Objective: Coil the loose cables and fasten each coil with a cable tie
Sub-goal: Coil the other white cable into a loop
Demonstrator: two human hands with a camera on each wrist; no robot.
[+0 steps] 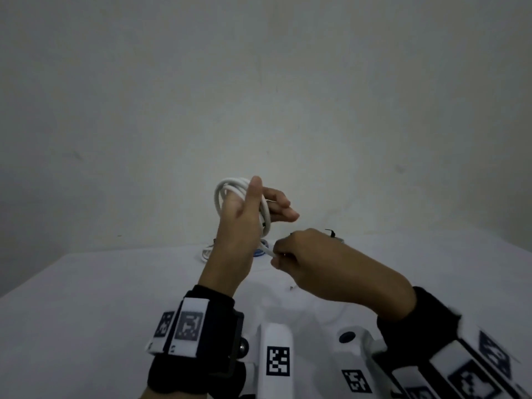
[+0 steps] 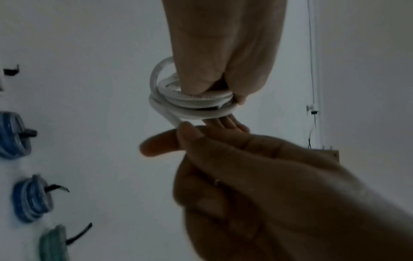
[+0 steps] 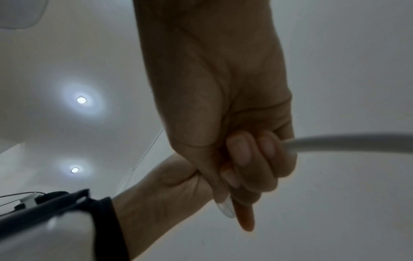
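My left hand [image 1: 253, 201] is raised above the table with a white cable [image 1: 227, 187] wound in several loops around it, the thumb holding the loops against the fingers. The same coil [image 2: 190, 104] shows in the left wrist view below the palm. My right hand [image 1: 280, 254] sits just below and to the right and pinches the cable's loose end [image 1: 266, 249]. Its curled fingers [image 3: 250, 155] grip the cable [image 3: 348, 142], which runs off to the right. A loose black cable tie [image 1: 331, 233] lies on the table behind the right hand.
On the white table [image 1: 100, 298], by the wall, lie two blue coils [image 2: 11, 136] [image 2: 31, 197] and a teal coil [image 2: 53, 243], each with a black tie. Another white coil [image 1: 205, 251] lies behind my left wrist. The wall rises right behind the table.
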